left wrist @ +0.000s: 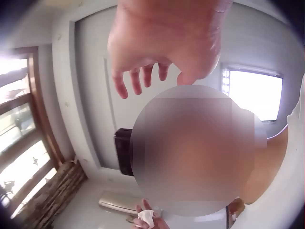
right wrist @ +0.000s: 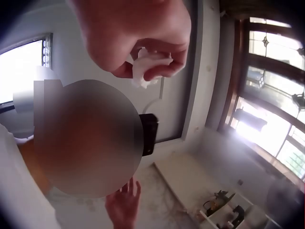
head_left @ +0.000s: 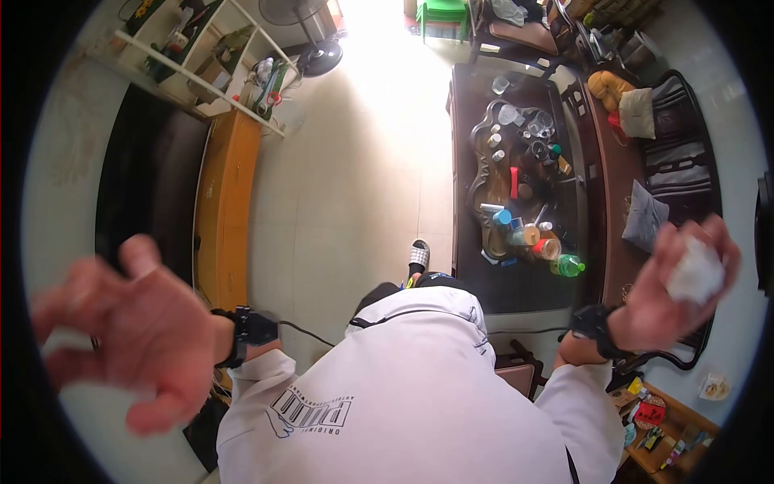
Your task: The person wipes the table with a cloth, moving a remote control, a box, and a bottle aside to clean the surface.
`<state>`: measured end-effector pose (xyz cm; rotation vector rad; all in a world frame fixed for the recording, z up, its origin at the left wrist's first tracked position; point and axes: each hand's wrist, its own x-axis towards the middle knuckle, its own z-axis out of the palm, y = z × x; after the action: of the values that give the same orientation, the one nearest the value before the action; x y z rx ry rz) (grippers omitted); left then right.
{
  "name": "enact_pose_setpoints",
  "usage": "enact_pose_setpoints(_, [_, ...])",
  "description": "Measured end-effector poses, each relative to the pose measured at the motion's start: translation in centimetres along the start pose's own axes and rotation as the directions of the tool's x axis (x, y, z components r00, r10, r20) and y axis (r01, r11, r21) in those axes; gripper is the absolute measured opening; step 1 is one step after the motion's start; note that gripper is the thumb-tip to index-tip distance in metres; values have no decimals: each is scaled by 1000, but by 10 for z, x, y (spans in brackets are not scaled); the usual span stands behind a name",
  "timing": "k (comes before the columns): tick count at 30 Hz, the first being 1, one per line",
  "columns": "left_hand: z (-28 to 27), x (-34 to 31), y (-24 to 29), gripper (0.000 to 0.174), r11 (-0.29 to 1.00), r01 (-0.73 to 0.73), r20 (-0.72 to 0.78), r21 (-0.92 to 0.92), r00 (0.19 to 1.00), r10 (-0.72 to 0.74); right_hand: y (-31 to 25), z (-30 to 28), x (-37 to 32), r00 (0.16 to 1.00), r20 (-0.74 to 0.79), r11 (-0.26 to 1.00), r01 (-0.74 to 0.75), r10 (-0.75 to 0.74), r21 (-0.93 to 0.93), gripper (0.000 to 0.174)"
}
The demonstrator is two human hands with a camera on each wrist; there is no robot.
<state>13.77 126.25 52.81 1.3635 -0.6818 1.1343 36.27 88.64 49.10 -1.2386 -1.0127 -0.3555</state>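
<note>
head looks down; wrists close, upward.

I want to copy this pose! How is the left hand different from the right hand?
The left hand holds nothing; the right hand grips a crumpled white wad. The left hand's fingers spread wide; the right hand's fingers curl tight. Both are raised, one on each side.

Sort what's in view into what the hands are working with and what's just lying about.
In hand: crumpled white tissue, gripped by the right hand; left hand empty, fingers spread.
Lying about: green bottle, grey cushion, sandal, dark table.
</note>
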Motion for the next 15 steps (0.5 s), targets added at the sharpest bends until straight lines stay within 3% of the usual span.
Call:
enact_pose_setpoints(2, [-2, 38, -6, 67, 994, -62, -23, -93, 998, 60, -16, 28, 21, 928, -341, 986, 110, -148, -127, 62])
enact_pose_setpoints(4, [3, 80, -21, 66, 987, -141, 157, 77, 979, 128, -39, 4, 30, 974, -174, 979, 118, -147, -167, 60])
enact_pose_setpoints(5, [6, 98, -32, 67, 977, -176, 217, 121, 965, 147, -46, -11, 43, 991, 89, 990, 110, -103, -87, 59])
enact_pose_setpoints(6, [6, 109, -42, 67, 972, -208, 240, 107, 954, 178, -53, -25, 55, 937, 346, 998, 62, -51, -22, 57])
enact_pose_setpoints(7, [-1, 112, -57, 67, 974, -210, 244, 86, 952, 184, -55, -19, 69, 912, 396, 990, 64, -110, 127, 58])
enact_pose_setpoints(9, [-18, 123, -82, 67, 978, -209, 254, 19, 947, 198, -60, 1, 92, 892, 421, 967, 60, -162, 246, 60])
enact_pose_setpoints(13, [-69, 141, -129, 66, 974, -198, 241, -108, 945, 219, -64, 109, 143, 947, 319, 997, 13, 14, -82, 14])
enact_pose_setpoints(15, [-101, 149, -142, 66, 970, -199, 255, -144, 939, 230, -44, 148, 158, 952, 306, 995, 36, -5, -95, 16])
